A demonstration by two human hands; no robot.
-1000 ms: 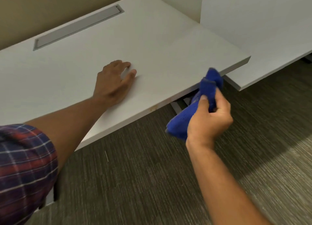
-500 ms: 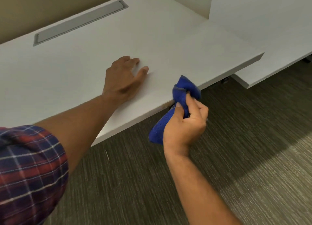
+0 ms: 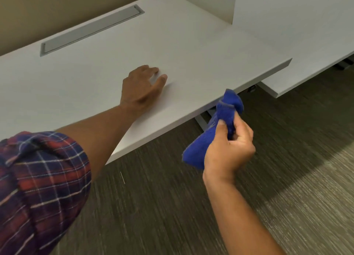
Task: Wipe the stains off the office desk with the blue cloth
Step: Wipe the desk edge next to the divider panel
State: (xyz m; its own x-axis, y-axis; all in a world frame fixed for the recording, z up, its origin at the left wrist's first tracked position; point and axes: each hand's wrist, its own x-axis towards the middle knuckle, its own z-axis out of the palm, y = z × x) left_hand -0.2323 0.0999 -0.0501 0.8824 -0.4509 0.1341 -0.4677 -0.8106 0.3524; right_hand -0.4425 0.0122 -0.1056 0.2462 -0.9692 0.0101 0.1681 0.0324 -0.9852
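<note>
At far left, a rolled-up red-and-navy plaid sleeve (image 3: 38, 187) covers the upper forearm. The left hand (image 3: 141, 88) lies palm-down on the flat white laminate office desk (image 3: 86, 86) near its front edge, fingers loosely spread and grasping nothing. Behind it, a long grey rectangular cable-tray cover (image 3: 90, 29) sits flush in the desktop beside the beige wall. The right hand (image 3: 229, 149) is held over the grey-brown striped carpet (image 3: 153, 216), just in front of the desk edge — its fingers pinch a bunched blue terry cloth (image 3: 212, 132), whose top fold rises to the level of the edge; contact cannot be told. A white divider panel (image 3: 214, 1) separates a second white desk (image 3: 306, 34) at right.
</note>
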